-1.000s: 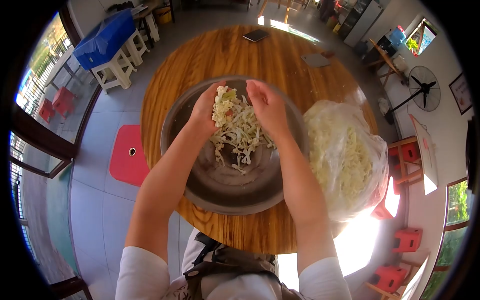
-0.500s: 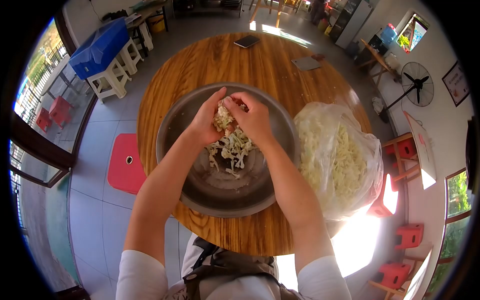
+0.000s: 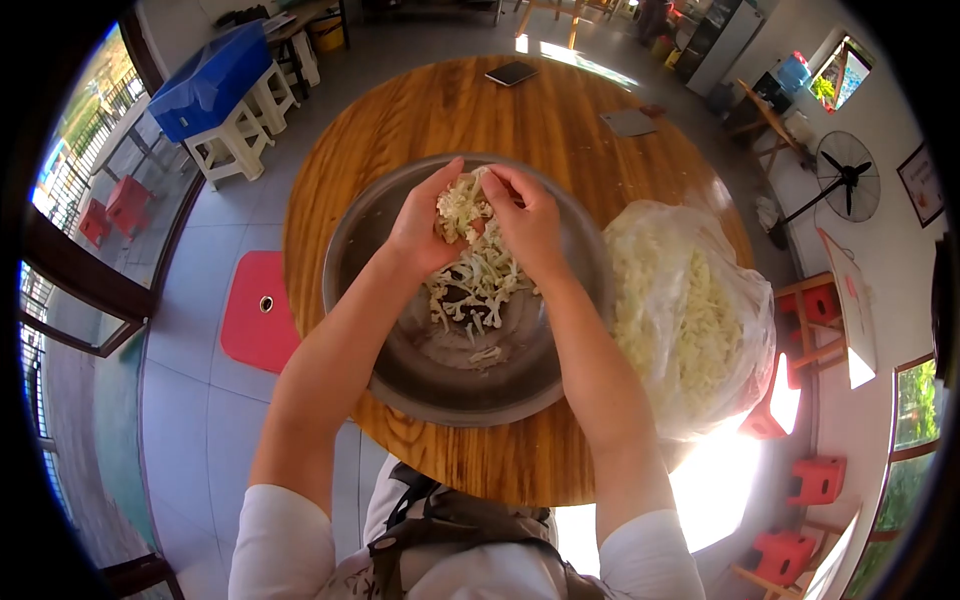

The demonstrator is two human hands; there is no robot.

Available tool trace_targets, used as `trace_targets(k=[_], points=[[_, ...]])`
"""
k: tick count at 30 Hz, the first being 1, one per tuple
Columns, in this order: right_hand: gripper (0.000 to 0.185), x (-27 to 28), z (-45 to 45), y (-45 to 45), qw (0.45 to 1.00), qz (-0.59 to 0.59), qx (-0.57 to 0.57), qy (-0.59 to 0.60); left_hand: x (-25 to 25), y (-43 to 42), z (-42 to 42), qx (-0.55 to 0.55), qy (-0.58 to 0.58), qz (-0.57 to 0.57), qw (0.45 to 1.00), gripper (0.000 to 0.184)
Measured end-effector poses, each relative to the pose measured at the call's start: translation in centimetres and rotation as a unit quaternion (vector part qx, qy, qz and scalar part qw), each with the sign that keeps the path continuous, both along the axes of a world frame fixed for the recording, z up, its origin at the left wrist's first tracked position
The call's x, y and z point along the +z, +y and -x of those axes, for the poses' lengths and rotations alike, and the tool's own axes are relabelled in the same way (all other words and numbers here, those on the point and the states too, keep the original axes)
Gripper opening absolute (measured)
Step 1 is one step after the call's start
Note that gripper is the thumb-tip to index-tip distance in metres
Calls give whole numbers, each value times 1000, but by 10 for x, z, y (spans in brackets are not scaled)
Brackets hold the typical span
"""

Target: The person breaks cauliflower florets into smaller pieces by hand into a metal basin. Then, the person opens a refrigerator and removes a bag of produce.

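Observation:
Over a wide metal basin (image 3: 400,385) both my hands meet around a pale cauliflower piece (image 3: 462,208). My left hand (image 3: 424,225) is curled about it from the left, fingers pointing up. From the right, my right hand (image 3: 527,222) pinches its edge with thumb and fingers. Below them, loose cauliflower florets (image 3: 482,290) lie heaped in the basin's middle, with a small bit apart nearer to me. Right of the basin, touching or close to its rim, stands a clear plastic bag (image 3: 690,310) full of pale cut pieces.
A round wooden table (image 3: 400,110) carries the basin and bag. At its far side lie a dark phone-like slab (image 3: 511,73) and a flat grey item (image 3: 628,122). A red stool (image 3: 262,310) is at the left; a standing fan (image 3: 846,175) is at the right.
My fingers have parted a little, showing more of the cauliflower piece. The pile in the basin looks larger and spreads further. The whole view has shifted slightly.

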State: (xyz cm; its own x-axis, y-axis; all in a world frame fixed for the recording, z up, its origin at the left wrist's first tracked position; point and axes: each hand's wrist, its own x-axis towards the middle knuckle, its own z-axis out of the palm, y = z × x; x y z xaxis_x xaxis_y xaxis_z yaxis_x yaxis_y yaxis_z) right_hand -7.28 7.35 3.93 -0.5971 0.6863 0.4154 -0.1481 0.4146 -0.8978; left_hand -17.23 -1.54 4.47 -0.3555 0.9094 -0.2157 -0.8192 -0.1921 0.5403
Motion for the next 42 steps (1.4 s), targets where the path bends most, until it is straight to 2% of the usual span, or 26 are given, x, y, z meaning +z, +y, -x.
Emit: trace_targets(k=[5,8,12,15,23,26,29,32,35,38,41,42], points=[[23,12,-5,0,982,179,53,42,2,-2,2,22,-40,-35,998,18],[19,9,-5,6,945,301,86,88,3,-4,6,14,-43,-38,998,12],[15,9,-6,11,915,355,145,123,10,-7,2,-3,-25,-59,998,12],[18,10,-7,13,898,389,139,151,10,-6,3,-18,-26,-64,997,12],[18,10,-10,19,863,450,159,166,4,-3,6,34,-26,-73,996,14],[23,9,-10,19,872,442,132,164,2,-3,10,52,-37,-86,994,18],[25,11,-10,15,906,383,125,129,-2,-3,15,41,-49,-107,992,21],[26,12,-10,9,947,292,103,86,-1,-3,13,54,-40,-108,992,22],[24,20,-14,-1,990,114,82,12,4,-5,14,62,-32,-90,993,21],[22,13,-9,-6,997,29,77,-12,6,-6,15,32,-9,-64,997,20],[21,12,-4,-10,995,15,91,48,6,-4,12,2,14,-35,999,20],[20,11,-4,-9,996,5,90,26,7,-4,10,-5,21,-25,999,20]])
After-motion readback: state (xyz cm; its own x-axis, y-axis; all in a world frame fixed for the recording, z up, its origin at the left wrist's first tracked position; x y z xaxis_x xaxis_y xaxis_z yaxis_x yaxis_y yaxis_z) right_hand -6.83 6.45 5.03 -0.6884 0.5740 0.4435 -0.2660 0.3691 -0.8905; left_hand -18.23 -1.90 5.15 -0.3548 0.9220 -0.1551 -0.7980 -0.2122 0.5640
